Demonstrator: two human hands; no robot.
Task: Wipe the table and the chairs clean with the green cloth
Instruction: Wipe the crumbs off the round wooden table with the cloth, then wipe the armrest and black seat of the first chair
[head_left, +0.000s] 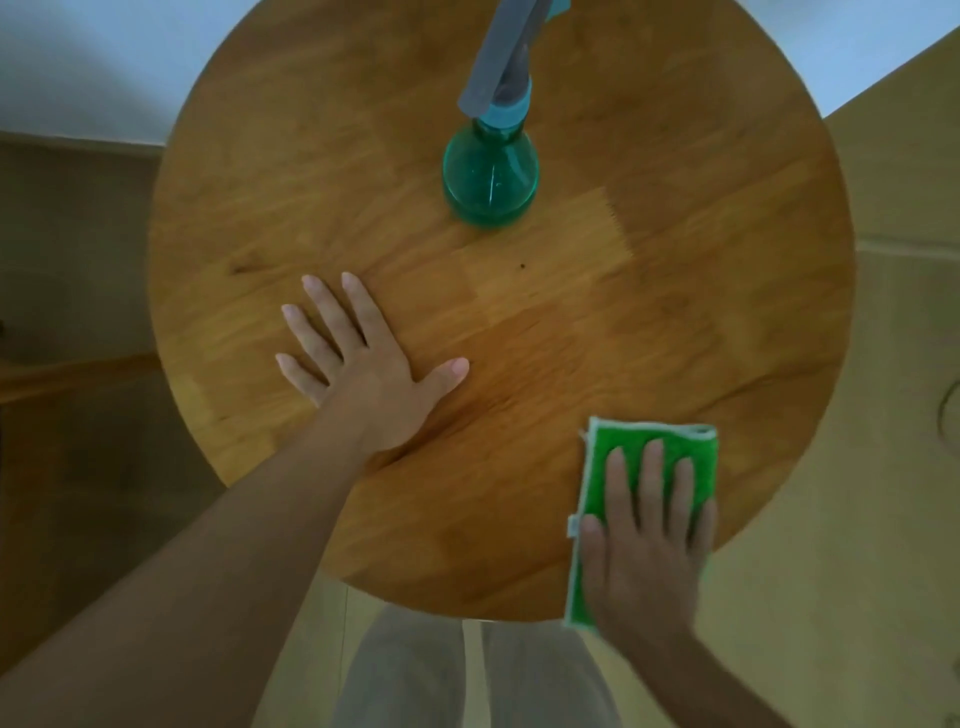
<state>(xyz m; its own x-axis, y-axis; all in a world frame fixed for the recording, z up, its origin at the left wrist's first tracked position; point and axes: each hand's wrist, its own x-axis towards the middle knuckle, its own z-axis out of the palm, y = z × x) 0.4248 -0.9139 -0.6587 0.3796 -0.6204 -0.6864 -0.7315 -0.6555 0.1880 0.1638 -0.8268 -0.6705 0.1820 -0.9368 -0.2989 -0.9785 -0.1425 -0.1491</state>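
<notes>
Two hands: both lie on the round wooden tabletop (649, 291), seen from straight above.
Left hand (363, 364): flat on the bare wood left of the middle, palm down, fingers straight and spread, thumb out to the right; it has hold of nothing. Its bare forearm runs back toward the lower left corner of the view.
Right hand (649, 540): flat on the green cloth (623, 457), fingers straight and close together, pointing away from the person; it presses the cloth down and does not curl round it.
Green cloth: folded to a long rectangle with a pale edge, lying at the near right part of the tabletop. Its far end rests on the wood; its near end reaches the table's rim under the palm, and whether it hangs past the rim I cannot tell. A small pale tag shows at its left edge, beside the thumb.
Spray bottle (491, 182): teal, see-through, round-bodied, standing upright on the far half of the tabletop, well apart from both hands. Its grey trigger head points up and away, cut off by the top of the view.
Tabletop: warm brown planks with visible grain; one small dark speck near the middle, between the bottle and the hands.
Below the table: the person's legs in pale trousers (415, 680) on a light floor.
Chairs: none that I can make out for certain; a wooden bar (78, 374) shows at the left edge.
</notes>
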